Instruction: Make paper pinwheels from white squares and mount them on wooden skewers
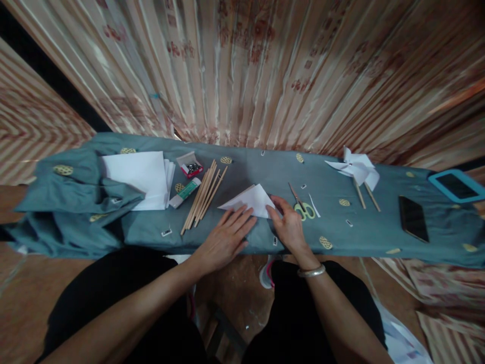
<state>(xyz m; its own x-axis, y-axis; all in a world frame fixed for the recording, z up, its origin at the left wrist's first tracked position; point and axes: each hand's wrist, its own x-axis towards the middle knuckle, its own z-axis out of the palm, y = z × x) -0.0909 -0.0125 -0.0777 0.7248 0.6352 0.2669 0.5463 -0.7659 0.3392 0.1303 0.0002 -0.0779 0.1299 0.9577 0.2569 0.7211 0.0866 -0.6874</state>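
A white sheet of paper, folded into a triangle, lies on the cloth-covered table in front of me. My left hand rests on its near left edge with the fingers stretched out. At the paper's right corner, my right hand pinches the edge between thumb and fingers. Just right of that hand are scissors with pale green handles, and a thin white paper strip beside them. A bundle of wooden sticks lies to the left of the folded paper.
Stacked white paper sits at the left, near an open red box of small metal pieces and a green-and-white box. To the right are paper pinwheels on sticks, a dark phone and a blue-framed device. A striped curtain hangs behind.
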